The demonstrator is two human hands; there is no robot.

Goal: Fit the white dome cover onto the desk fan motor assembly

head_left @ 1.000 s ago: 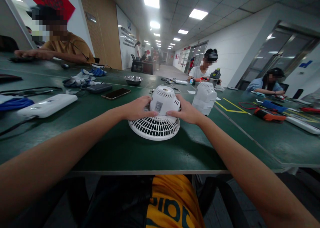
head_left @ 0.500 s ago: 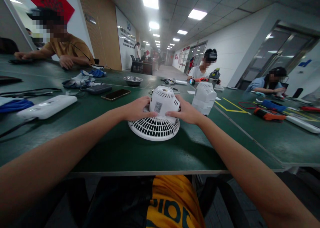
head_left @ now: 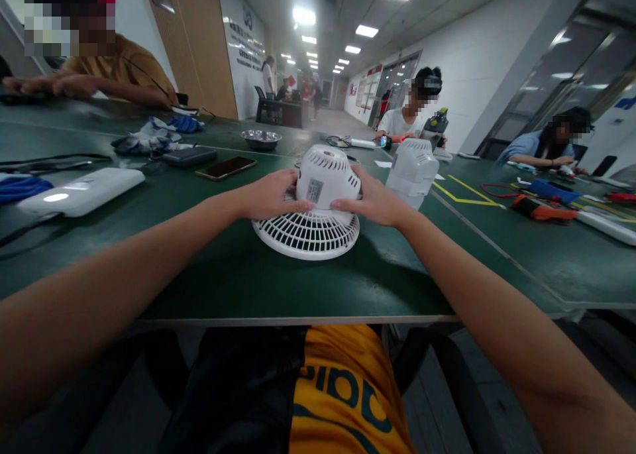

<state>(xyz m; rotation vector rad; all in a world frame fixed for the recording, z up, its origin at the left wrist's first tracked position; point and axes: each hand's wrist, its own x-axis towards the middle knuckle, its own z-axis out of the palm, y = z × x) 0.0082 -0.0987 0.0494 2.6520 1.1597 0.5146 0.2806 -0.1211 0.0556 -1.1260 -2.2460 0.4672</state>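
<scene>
A white fan head (head_left: 325, 175) lies face down on the green table (head_left: 298, 288), its round slatted grille (head_left: 308, 235) underneath and its vented motor housing on top. My left hand (head_left: 273, 194) grips the housing from the left, thumb along its lower edge. From the right, my right hand (head_left: 375, 199) holds the same housing, its thumb pointing inward. Part of the fingers of both hands is hidden behind the housing. Just beyond my right hand stands a white plastic part (head_left: 412, 169), apart from the fan.
A phone (head_left: 227, 168), a dark flat case (head_left: 189, 156) and a metal bowl (head_left: 261, 140) lie beyond my left hand. A white power bank (head_left: 84, 192) with a cable is at left. An orange-and-black tool (head_left: 544, 209) lies at right. Other people sit around the table.
The camera view has tilted down slightly, so everything sits a little higher or lower in frame accordingly. Both hands keep their hold on the fan head, which has not visibly moved on the table.
</scene>
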